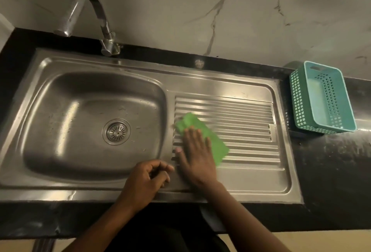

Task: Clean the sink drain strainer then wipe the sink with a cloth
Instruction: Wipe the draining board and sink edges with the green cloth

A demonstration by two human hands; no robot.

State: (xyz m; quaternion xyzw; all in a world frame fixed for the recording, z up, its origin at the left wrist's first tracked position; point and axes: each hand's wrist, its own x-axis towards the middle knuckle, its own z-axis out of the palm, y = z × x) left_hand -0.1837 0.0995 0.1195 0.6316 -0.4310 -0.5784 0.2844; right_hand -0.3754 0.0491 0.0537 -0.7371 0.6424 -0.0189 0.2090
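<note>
A steel sink (94, 95) fills the left of the view, with a round drain strainer (116, 131) seated in the middle of its bowl. To its right lies the ribbed draining board (241, 123). A green cloth (202, 135) lies flat on the board's left part. My right hand (195, 157) presses flat on the cloth, fingers together and pointing away from me. My left hand (148, 181) rests loosely curled on the sink's front rim, between bowl and board, holding nothing.
A chrome tap (94, 16) arches over the sink's back left. A teal plastic basket (321, 99) stands on the black counter (331, 171) to the right of the board. A marbled wall runs behind.
</note>
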